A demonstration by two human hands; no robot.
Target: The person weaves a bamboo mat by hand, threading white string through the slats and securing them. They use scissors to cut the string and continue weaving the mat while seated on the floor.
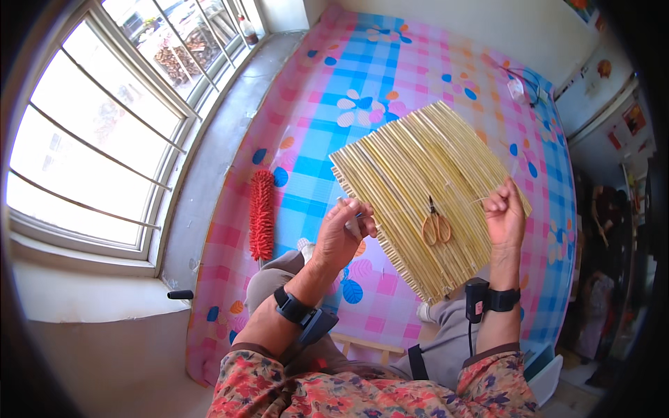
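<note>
Reed mat [397, 164]: a panel of straw-coloured stalks laid side by side, slanting across the space ahead of the person, between and beyond the two hands; its lower left edge runs just beside the left hand, its right corner is behind the right hand.
Left hand [346, 221]: fingers curled around a small whitish piece [353, 226], its kind too covered to tell; the fingertips are at the mat's left edge, and whether they touch it cannot be told.
Right hand [505, 214]: thumb and fingertips pinched on a thin pale strand [482, 200], which sticks out leftward over the mat near its right side.
Scissors [433, 214]: lying on the mat between the hands, dark blades pointing away from the person, tan loop handles nearer.
Checked sheet [306, 167]: pink, blue and floral, spread beneath the mat.
Red duster [261, 216]: fluffy, lying on the sheet left of the left hand.
Barred window [97, 139]: on the far left, above a grey sill [237, 125].
</note>
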